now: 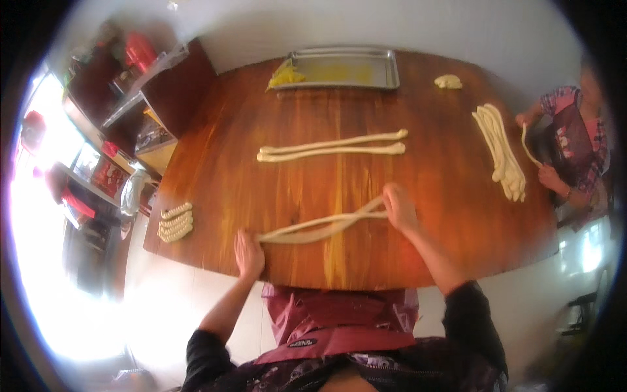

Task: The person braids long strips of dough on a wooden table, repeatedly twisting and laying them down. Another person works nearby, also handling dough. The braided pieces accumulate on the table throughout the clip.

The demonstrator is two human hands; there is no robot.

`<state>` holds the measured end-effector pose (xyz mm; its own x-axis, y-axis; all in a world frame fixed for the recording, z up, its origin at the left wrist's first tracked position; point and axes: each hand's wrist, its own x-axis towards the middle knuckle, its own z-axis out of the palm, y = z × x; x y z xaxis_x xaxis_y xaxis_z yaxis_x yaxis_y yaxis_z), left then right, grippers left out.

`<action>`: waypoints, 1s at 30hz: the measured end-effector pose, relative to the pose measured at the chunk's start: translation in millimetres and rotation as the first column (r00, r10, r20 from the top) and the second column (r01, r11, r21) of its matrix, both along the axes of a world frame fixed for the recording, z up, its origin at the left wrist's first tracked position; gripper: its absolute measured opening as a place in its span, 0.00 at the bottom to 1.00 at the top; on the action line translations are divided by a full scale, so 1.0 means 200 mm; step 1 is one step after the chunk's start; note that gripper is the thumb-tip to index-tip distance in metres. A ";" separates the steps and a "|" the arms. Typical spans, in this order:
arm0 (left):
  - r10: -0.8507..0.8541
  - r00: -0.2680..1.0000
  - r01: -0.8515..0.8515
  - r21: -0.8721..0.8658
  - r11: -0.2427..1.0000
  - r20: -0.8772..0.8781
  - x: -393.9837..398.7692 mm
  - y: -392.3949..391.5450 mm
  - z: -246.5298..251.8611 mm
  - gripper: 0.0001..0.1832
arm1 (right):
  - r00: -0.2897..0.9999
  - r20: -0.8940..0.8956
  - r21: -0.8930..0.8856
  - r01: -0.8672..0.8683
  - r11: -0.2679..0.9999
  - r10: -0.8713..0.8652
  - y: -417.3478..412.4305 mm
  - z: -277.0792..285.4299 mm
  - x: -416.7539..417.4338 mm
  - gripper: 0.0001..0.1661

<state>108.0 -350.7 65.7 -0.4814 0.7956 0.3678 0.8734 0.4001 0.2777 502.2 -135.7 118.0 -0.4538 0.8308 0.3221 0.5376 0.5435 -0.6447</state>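
Observation:
Two long strands of pale dough (313, 232) stretch between my hands over a wooden table (294, 191), crossing nearer the right end. My right hand (400, 208) grips their right ends, slightly blurred. My left hand (249, 252) is at their left ends near the table's front edge; whether its fingers are closed on the dough is unclear. Beyond my hands, two dough strands with thick ends (333, 148) lie side by side. Several short twisted dough pieces (175, 223) are lined up at the left. A bundle of dough strands (498, 152) lies at the right.
A metal tray (343, 85) with a yellow plastic bag (286, 76) at its left end stands at the far edge. Nearby is a small dough lump (448, 82). At the right, a co-worker (573, 142) holds a dough strand (528, 147). Cluttered shelves (161, 98) adjoin the table's left.

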 end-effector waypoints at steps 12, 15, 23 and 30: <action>-0.167 0.970 0.193 -0.140 0.971 0.176 0.12 0.11 0.16 0.25 | 0.998 0.055 0.037 0.013 0.999 -0.015 0.03 0.00 -0.06 0.09; -0.197 0.978 0.186 -0.158 0.970 -0.061 0.12 0.27 0.16 0.27 | 0.979 0.152 0.370 0.071 0.926 -0.136 0.11 -0.05 -0.16 0.10; -0.254 0.956 0.265 -0.065 0.962 0.144 0.34 -0.03 0.18 0.19 | 0.999 0.050 0.145 0.000 0.989 -0.007 -0.07 -0.02 -0.01 0.12; -0.451 0.892 0.436 -0.182 0.881 -0.044 0.33 -0.03 0.15 0.23 | 0.962 0.229 0.431 -0.238 0.870 0.150 -0.34 0.10 -0.02 0.11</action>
